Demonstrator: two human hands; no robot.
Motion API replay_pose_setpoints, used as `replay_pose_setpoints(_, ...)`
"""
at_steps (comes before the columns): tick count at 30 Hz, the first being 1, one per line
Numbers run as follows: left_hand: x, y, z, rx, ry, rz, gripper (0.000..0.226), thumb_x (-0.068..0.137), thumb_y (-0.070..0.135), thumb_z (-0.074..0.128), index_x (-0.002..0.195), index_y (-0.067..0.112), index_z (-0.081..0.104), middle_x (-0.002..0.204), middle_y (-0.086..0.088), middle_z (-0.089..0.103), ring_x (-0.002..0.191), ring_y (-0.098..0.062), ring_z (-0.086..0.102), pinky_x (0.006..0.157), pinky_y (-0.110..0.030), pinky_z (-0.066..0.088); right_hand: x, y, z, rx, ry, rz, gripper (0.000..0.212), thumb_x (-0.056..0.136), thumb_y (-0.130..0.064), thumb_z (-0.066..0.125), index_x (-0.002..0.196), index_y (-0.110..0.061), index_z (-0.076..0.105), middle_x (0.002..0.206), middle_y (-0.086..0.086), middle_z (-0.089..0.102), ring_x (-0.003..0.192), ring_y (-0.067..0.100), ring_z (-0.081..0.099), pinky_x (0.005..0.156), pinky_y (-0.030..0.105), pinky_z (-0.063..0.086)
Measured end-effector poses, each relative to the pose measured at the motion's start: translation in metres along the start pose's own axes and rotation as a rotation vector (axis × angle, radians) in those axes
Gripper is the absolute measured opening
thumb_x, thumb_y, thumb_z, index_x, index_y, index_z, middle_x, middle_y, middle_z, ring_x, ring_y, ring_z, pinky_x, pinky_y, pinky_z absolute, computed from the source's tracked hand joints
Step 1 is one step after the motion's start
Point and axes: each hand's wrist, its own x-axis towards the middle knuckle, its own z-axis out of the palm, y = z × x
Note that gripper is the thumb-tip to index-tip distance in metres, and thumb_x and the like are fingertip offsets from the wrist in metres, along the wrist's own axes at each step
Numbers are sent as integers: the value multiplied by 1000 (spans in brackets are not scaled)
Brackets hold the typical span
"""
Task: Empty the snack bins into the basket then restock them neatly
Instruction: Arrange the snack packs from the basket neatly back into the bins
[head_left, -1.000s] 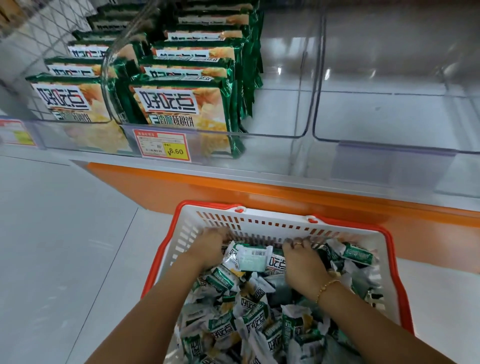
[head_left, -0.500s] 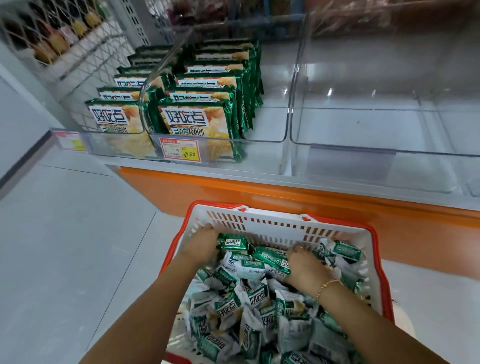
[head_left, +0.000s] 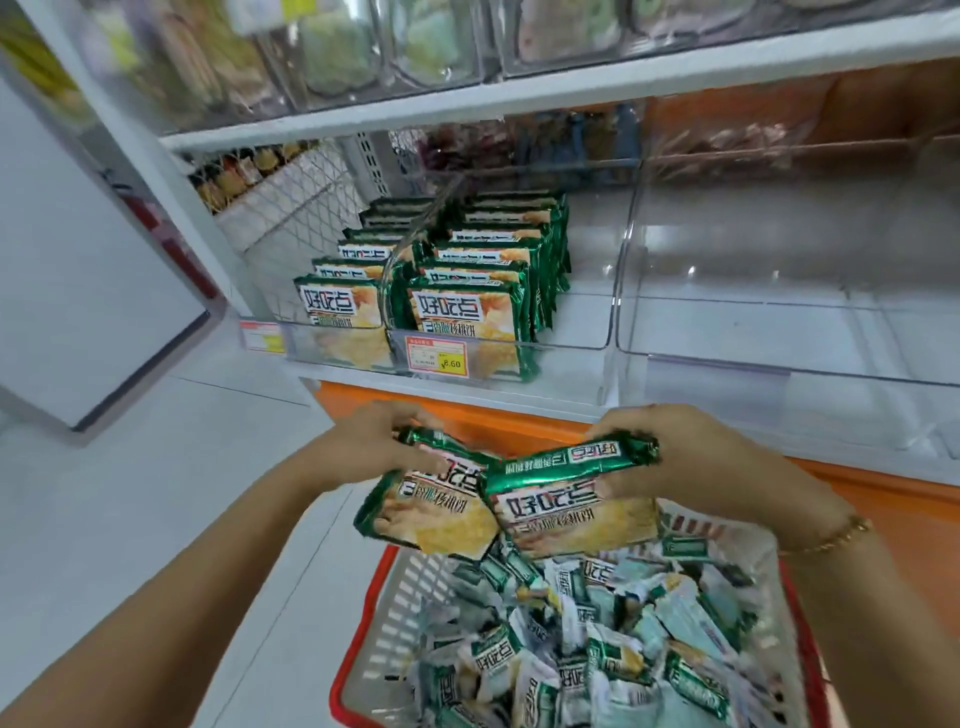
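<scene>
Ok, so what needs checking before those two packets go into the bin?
1. The left hand has a firm hold on the left snack pack: ok, its fingers curl round the top edge.
2. The right hand has a firm hold on the right snack pack: ok.
3. There is room in the clear bin beside the standing row: ok, bare floor shows there.
4. The held packs are upright like that row: not ok, both are tilted.
5. The basket is below to catch a drop: ok.
6. The packs are undamaged: cannot tell.
</scene>
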Motion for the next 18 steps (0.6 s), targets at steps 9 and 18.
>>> replay_pose_setpoints(9,-15,40,39,-682,-3,-94,43,72,48,64,88,8,69,89,-12,73,80,-24,68,74,-29,53,2,-25,41,872,422,134,44,72,-21,77,112,-25,58,84,-15,69,77,5,66,70,18,51)
replay_pose_setpoints(18,-8,31,53,-858,-153,-304,47,67,51,64,89,9,66,90,-13,72,74,-23,68,73,-31,55,-1,-9,56,802,198,382,51,70,-58,68,104,-20,70,107,-1,72,97,15,68,85,33,50)
